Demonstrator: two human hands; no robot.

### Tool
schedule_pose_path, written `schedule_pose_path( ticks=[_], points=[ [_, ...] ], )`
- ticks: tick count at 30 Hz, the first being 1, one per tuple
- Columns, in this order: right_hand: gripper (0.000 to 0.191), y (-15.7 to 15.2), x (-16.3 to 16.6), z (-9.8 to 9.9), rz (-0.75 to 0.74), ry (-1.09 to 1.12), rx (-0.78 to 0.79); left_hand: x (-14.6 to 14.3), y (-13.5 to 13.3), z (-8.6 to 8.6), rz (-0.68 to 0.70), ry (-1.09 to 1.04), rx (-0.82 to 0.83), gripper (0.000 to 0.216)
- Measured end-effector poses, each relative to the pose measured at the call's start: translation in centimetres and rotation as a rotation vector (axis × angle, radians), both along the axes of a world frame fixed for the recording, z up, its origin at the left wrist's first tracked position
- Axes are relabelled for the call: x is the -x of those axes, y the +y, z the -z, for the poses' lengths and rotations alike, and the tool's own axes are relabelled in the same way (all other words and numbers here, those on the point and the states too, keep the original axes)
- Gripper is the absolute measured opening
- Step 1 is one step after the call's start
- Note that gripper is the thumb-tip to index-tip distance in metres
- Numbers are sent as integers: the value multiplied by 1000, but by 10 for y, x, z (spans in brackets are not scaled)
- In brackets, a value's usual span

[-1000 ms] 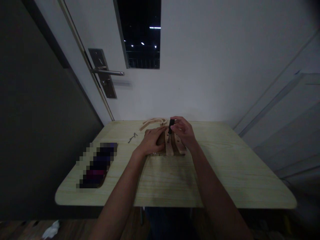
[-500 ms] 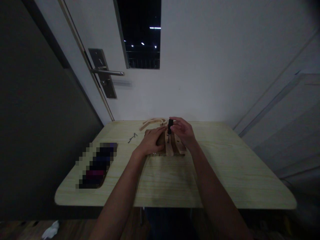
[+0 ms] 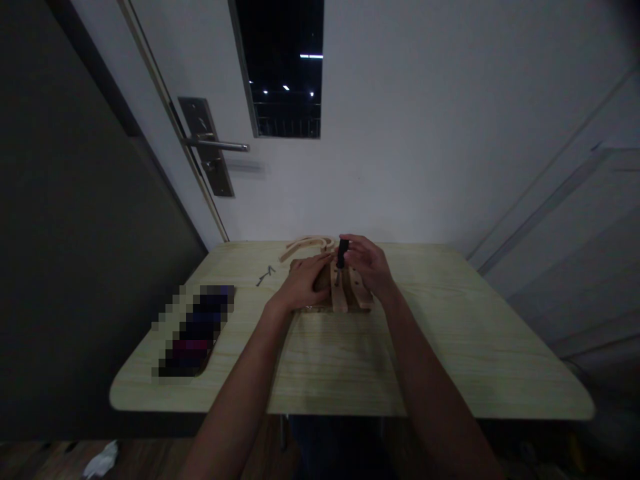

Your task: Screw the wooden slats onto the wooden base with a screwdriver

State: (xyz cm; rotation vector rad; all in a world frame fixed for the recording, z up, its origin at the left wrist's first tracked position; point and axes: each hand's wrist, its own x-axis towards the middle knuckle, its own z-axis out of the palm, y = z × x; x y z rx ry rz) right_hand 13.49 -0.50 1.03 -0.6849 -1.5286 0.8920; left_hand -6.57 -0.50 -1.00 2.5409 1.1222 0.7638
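My left hand (image 3: 305, 280) lies over a brown wooden board (image 3: 314, 309), fingers stretched across it and thumb apart. Two pale wooden strips with holes, a left strip (image 3: 339, 300) and a right strip (image 3: 361, 293), rest on the board side by side. My right hand (image 3: 369, 265) grips the black handle of a screwdriver (image 3: 343, 253), held nearly upright. Its shaft points down at the left strip, near a screw hole; whether the tip sits in a screw is too small to tell. My right wrist is beside the right strip.
Curved pale wooden pieces (image 3: 307, 244) lie behind my left hand. Several dark screws (image 3: 267, 275) are to its left. A phone-like dark object (image 3: 197, 330), pixelated, lies at the table's left. The pale table (image 3: 450, 347) meets a white door with a metal handle (image 3: 223, 145).
The screwdriver handle has tilted slightly to the right at its top, and my right fingers have shifted a little around it. My left hand stays in place.
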Motion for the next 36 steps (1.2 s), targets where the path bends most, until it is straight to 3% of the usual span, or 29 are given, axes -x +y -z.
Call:
schedule_pose_path(
  ticks=[7,15,25,36],
  points=[
    [43,2,0,2,113,-31,-10,0,-1,-1,10,1,12,78],
    [40,0,0,0,-27,-28,-28,0,0,0,-1,1,3,78],
    [39,1,1,2,63,13,-7,0,0,0,-10,11,-3,77],
    [42,3,-1,3,-55,-3,0,0,0,0,1,12,-12,76]
  ],
)
